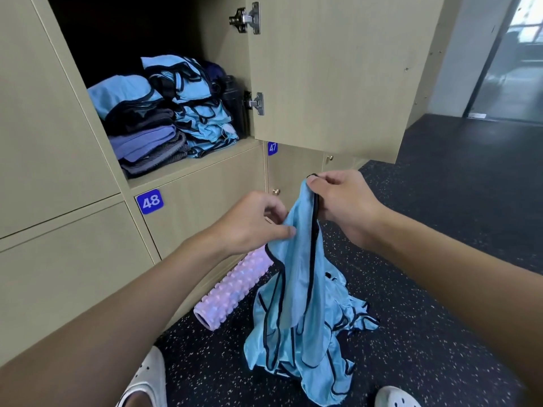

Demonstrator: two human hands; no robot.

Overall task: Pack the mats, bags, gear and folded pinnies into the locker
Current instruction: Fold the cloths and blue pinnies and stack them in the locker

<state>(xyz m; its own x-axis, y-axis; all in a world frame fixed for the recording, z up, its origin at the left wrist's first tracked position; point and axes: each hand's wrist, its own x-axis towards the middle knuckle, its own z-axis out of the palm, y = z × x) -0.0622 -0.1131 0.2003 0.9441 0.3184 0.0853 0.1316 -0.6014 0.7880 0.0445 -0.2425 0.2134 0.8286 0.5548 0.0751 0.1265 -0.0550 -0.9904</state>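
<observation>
Folded light-blue fabric pinnies with black trim (202,113) sit stacked in the open beige wooden locker (188,167), upper left. That stack looks slumped and, I'd guess, could slide out when another lands on it. At centre, the left hand (252,223) pinches one edge of an unfolded blue pinnie (296,239), and the right hand (343,204) is clamped on its black-edged strap. Its tail trails into the loose heap of blue pinnies (311,348) on the dark speckled floor (440,186), so a lift may drag tangled ones along. A knobbly pink foam roller (232,286) lies low, left of the heap, unpacked. Upper right, the open locker door (329,69) overhangs the hands and may block the lift.
</observation>
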